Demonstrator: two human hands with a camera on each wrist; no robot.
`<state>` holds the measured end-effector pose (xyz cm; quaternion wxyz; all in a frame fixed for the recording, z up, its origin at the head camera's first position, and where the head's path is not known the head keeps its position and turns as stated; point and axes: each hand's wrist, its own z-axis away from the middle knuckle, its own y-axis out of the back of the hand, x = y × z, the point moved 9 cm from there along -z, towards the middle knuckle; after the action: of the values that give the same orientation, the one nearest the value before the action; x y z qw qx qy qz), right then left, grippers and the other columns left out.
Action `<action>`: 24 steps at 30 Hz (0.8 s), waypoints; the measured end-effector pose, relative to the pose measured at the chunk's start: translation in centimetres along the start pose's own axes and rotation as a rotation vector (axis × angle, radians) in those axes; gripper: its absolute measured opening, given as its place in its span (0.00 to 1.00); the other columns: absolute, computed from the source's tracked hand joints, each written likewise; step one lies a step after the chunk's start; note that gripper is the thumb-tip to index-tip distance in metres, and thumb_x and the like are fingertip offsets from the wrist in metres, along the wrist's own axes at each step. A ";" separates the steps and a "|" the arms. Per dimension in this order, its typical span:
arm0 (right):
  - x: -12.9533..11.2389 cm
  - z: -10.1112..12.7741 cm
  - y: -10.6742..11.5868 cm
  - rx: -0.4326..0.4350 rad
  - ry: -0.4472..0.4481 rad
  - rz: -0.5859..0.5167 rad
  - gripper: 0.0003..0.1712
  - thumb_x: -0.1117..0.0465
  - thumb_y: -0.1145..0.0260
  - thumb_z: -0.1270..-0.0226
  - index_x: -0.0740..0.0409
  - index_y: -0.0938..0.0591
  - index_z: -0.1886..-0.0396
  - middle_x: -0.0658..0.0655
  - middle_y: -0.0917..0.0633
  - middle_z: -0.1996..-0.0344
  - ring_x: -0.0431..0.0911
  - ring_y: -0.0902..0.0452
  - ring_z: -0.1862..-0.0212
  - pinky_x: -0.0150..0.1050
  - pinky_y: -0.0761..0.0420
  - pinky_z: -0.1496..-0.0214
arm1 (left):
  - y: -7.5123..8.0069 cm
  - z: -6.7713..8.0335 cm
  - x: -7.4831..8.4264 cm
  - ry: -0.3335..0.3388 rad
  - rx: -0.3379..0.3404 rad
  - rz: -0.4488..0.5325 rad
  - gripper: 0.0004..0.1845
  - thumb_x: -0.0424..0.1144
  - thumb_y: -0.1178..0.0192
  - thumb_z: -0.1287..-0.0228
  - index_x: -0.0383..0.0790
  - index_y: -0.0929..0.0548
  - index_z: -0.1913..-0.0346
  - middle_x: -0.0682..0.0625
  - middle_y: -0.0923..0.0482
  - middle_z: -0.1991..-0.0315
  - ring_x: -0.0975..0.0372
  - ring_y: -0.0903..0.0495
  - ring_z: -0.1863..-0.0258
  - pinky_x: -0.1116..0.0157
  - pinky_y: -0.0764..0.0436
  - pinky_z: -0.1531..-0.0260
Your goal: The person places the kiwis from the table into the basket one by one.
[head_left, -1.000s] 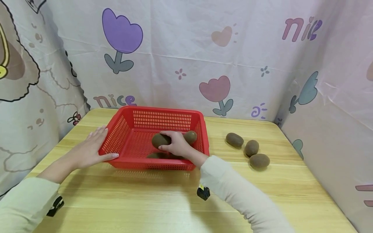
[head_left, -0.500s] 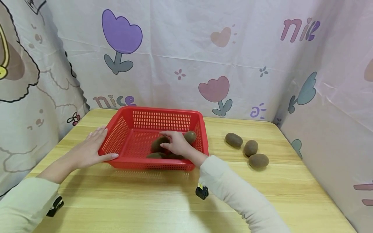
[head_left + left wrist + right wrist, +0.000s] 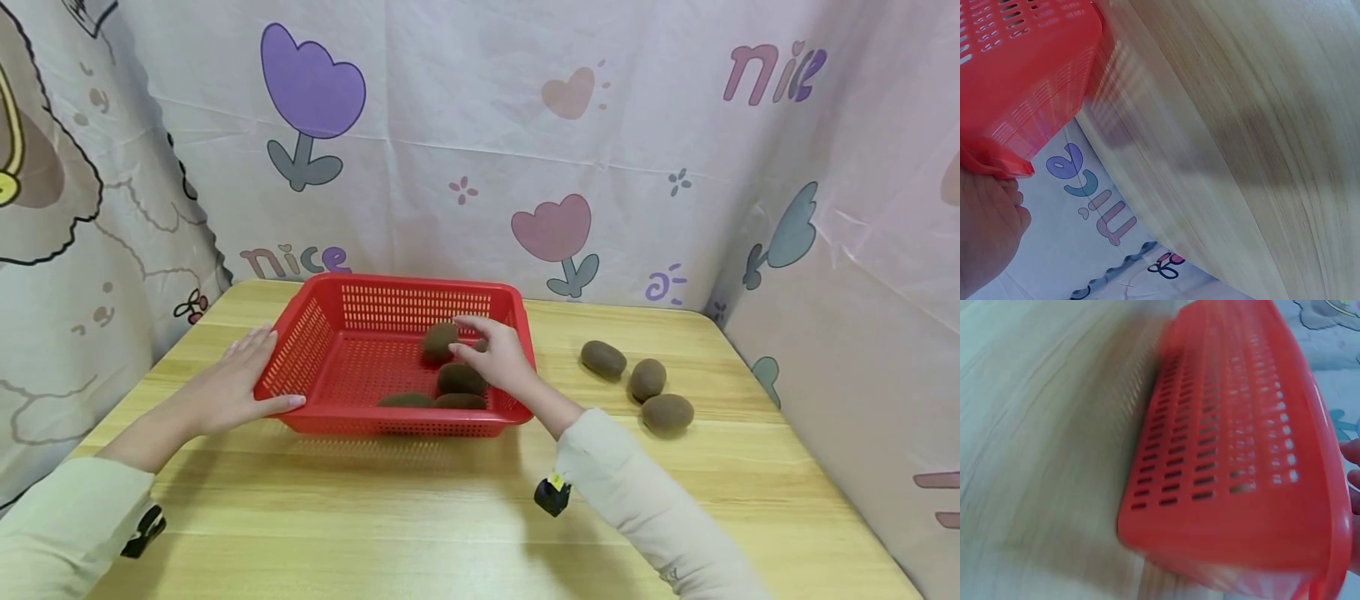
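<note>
Hands (image 3: 498, 360) and basket's kiwis (image 3: 459, 379) in head view only

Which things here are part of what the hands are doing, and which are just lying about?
In hand:
- red perforated plastic basket, left hand on its side
- brown kiwifruits in the basket, right hand over them
- three brown kiwifruits on the wooden table

Lying about:
- flower-printed backdrop sheet

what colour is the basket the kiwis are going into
Red, with slotted walls. The basket shows best in the head view.
</note>
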<state>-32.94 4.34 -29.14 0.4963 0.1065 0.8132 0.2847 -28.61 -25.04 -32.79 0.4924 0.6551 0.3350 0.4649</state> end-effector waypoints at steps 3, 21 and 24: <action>0.3 0.4 1.4 0.045 0.019 -0.017 0.24 0.64 0.33 0.41 0.62 0.24 0.43 0.63 0.20 0.46 0.51 0.19 0.53 0.45 0.18 0.49 | 0.0 0.0 -0.1 0.004 -0.002 0.003 0.57 0.63 0.43 0.45 0.22 0.57 0.31 0.27 0.61 0.29 0.37 0.60 0.29 0.38 0.54 0.33; 5.2 3.4 10.3 0.314 -0.034 0.098 0.24 0.64 0.33 0.43 0.69 0.23 0.46 0.67 0.21 0.46 0.58 0.28 0.40 0.48 0.30 0.34 | 0.0 0.0 0.1 0.003 -0.006 0.007 0.57 0.63 0.43 0.45 0.22 0.57 0.31 0.27 0.61 0.29 0.37 0.60 0.29 0.38 0.54 0.33; 6.4 3.9 11.4 0.331 -0.074 0.118 0.25 0.63 0.33 0.43 0.67 0.23 0.46 0.66 0.22 0.45 0.47 0.19 0.60 0.38 0.21 0.47 | 0.1 0.0 0.1 0.004 -0.007 0.005 0.57 0.63 0.43 0.45 0.22 0.57 0.31 0.27 0.60 0.29 0.37 0.60 0.29 0.38 0.54 0.33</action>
<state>-33.92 17.90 -28.78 0.4840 0.2444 0.8225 0.1716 -28.57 -24.98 -32.71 0.4928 0.6531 0.3329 0.4688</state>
